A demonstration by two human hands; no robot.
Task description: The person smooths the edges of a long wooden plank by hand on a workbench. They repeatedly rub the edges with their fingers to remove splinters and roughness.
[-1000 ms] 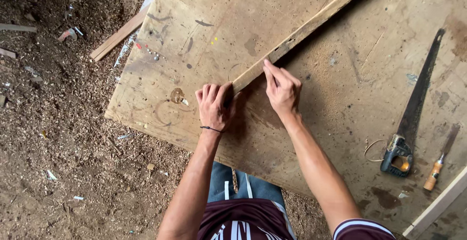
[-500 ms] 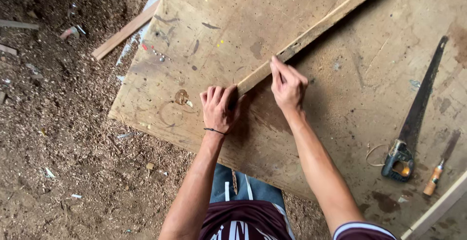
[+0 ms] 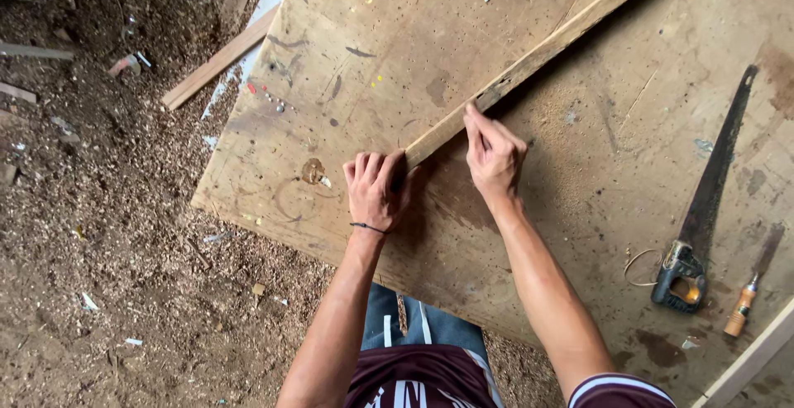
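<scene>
1. Batten, long, rough and pale, lies diagonally across the stained plywood surface.
2. Left hand grips its near end; right hand presses its edge alongside.
3. Far end cut off; anything held in the right hand is hard to make out.

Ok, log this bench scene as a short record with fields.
left hand: left hand gripping the near end of the wooden strip
right hand: right hand pressing fingertips on the strip's edge
surface: worn plywood board, sawdust on it
tools at right: handsaw, chisel
floor: wood shavings, loose batten
</scene>
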